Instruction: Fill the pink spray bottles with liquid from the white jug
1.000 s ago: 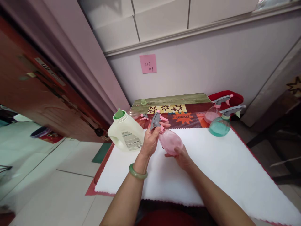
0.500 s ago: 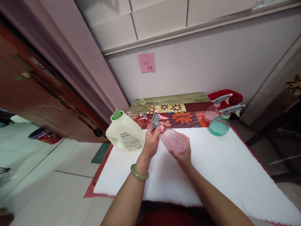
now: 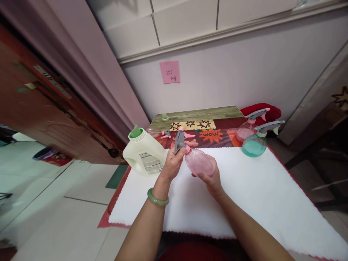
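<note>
A pink spray bottle (image 3: 200,163) with a grey and pink trigger head is held tilted above the white cloth. My left hand (image 3: 175,161) is closed around the spray head at the bottle's neck. Around the bottle's rounded base my right hand (image 3: 212,178) is closed, thumb on the near side. Cloudy pink liquid shows through the clear wall. Just left of my left hand stands a large pale jug (image 3: 145,154), uncapped, with a green spout at its mouth. A green bangle (image 3: 158,198) circles my left wrist.
At the right stand a spray bottle with teal liquid (image 3: 254,146) and one with pink liquid (image 3: 244,131). A clear bottle with a spray head (image 3: 166,134) lies behind the jug. A green cap (image 3: 165,117) sits at the table's back. White cloth (image 3: 252,195) covers the front.
My right hand has shifted its grip slightly on the bottle's base. My left wrist has moved a little left and turned; the bottle stays nearly in place.
</note>
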`<state>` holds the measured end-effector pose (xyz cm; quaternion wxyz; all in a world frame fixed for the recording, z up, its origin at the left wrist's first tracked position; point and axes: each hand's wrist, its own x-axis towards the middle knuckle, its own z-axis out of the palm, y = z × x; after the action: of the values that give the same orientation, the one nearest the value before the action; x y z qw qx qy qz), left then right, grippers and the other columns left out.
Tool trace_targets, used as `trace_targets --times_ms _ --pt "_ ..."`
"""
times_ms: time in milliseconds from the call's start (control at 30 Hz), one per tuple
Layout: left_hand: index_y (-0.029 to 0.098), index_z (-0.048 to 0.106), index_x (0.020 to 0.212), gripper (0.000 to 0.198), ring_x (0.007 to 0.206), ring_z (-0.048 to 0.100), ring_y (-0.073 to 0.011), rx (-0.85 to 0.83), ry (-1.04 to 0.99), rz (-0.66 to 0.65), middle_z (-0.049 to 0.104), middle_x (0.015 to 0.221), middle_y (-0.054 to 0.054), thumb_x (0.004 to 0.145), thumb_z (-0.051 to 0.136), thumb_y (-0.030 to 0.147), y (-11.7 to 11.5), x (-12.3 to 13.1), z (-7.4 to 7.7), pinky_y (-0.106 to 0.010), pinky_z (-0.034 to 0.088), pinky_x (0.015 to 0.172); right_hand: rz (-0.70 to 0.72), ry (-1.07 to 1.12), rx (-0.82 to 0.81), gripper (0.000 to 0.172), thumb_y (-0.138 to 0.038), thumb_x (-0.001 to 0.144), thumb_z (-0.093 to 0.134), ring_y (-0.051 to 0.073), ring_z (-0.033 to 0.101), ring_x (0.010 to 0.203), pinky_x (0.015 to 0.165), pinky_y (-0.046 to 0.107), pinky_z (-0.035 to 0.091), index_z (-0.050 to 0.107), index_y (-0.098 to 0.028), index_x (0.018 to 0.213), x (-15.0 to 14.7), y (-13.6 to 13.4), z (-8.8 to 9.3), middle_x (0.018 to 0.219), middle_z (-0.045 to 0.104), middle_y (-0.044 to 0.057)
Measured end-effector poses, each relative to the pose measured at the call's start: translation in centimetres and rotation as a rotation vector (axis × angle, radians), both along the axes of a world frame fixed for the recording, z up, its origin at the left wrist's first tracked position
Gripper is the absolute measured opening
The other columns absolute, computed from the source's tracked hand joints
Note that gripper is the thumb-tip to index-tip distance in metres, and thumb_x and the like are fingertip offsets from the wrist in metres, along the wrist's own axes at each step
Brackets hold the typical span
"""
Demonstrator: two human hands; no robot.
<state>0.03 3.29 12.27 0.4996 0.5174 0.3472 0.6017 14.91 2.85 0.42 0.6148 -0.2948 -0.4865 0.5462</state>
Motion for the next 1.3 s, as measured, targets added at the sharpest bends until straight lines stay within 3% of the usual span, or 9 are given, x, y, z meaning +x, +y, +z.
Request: trace_targets --times_ms 100,267,367,467,700,867,1067,1167,1300 --pt "0.020 0.077 0.104 0.032 0.133 0.060 -0.0356 -0.024 -0.008 -0.021 0.077 0.113 -0.015 0.089 0.072 0.048 0.1 -0.6 -0.1 -0.052 0.039 0.116 0.230 0.116 -0.208 0.080 -0.054 0.067 0.086 0.035 0.069 0.111 0.059 0.044 0.069 0.054 -0.025 0.134 0.3 0.3 0.3 0.137 0.064 0.013" --pt "0.020 0.075 0.104 0.031 0.132 0.061 -0.0366 -0.008 -0.009 -0.054 0.077 0.112 -0.015 0.091 0.070 0.047 0.0 -1.0 -0.3 -0.054 0.040 0.115 0.533 0.234 -0.388 0.084 -0.059 0.068 0.083 0.028 0.075 0.095 0.053 0.030 0.066 0.057 -0.026 0.141 0.7 0.3 0.9 0.121 0.073 0.010" --pt "0.018 0.074 0.106 0.032 0.130 0.062 -0.0363 0.002 -0.012 -0.075 0.077 0.111 -0.015 0.092 0.069 0.046 0.0 -0.7 -0.5 -0.053 0.040 0.115 0.602 0.291 -0.437 0.082 -0.061 0.069 0.083 0.025 0.075 0.090 0.053 0.027 0.065 0.059 -0.028 0.140 0.7 0.1 1.2 0.118 0.074 0.009" --pt "0.018 0.076 0.106 0.032 0.130 0.063 -0.0349 0.022 -0.041 0.004 0.078 0.112 -0.014 0.092 0.070 0.046 0.1 -0.1 -0.9 -0.051 0.040 0.116 0.586 0.329 -0.442 0.078 -0.059 0.069 0.084 0.024 0.075 0.090 0.054 0.027 0.066 0.061 -0.028 0.137 0.3 -0.1 0.9 0.117 0.075 0.009" --pt "0.019 0.078 0.103 0.032 0.128 0.064 -0.0326 -0.027 -0.119 0.112 0.079 0.107 -0.013 0.087 0.075 0.046 0.7 1.0 -1.9 -0.049 0.041 0.116 0.312 0.260 -0.337 0.077 -0.050 0.065 0.089 0.033 0.069 0.111 0.060 0.039 0.069 0.059 -0.027 0.132 -0.3 0.0 -0.1 0.130 0.068 0.009" --pt "0.018 0.080 0.097 0.035 0.124 0.067 -0.0320 -0.056 -0.175 0.180 0.079 0.104 -0.013 0.082 0.080 0.050 0.8 1.6 -1.8 -0.045 0.047 0.110 0.138 0.174 -0.204 0.079 -0.049 0.063 0.091 0.035 0.067 0.111 0.062 0.047 0.069 0.053 -0.026 0.129 -0.4 -0.2 0.4 0.134 0.062 0.011" --pt "0.017 0.080 0.095 0.036 0.101 0.075 -0.0273 -0.105 -0.253 0.294 0.080 0.093 -0.010 0.078 0.083 0.049 0.8 3.0 -1.6 -0.042 0.052 0.099 -0.323 -0.150 0.097 0.094 -0.054 0.056 0.096 0.033 0.065 0.116 0.099 0.056 0.059 0.051 -0.023 0.132 -0.1 -0.1 -0.2 0.132 0.060 0.014" --pt "0.017 0.080 0.094 0.036 0.096 0.075 -0.0238 -0.123 -0.286 0.348 0.079 0.092 -0.010 0.075 0.086 0.047 0.7 3.6 -1.4 -0.038 0.052 0.097 -0.525 -0.286 0.228 0.101 -0.059 0.056 0.095 0.032 0.067 0.116 0.100 0.052 0.059 0.048 -0.022 0.138 0.0 -0.1 -0.4 0.131 0.061 0.014" --pt "0.017 0.078 0.090 0.036 0.092 0.072 -0.0194 -0.138 -0.332 0.421 0.078 0.092 -0.007 0.072 0.088 0.046 0.5 4.0 -1.2 -0.035 0.050 0.096 -0.655 -0.383 0.402 0.106 -0.060 0.061 0.094 0.033 0.068 0.117 0.099 0.053 0.061 0.043 -0.021 0.145 0.0 0.1 -0.2 0.130 0.062 0.015"
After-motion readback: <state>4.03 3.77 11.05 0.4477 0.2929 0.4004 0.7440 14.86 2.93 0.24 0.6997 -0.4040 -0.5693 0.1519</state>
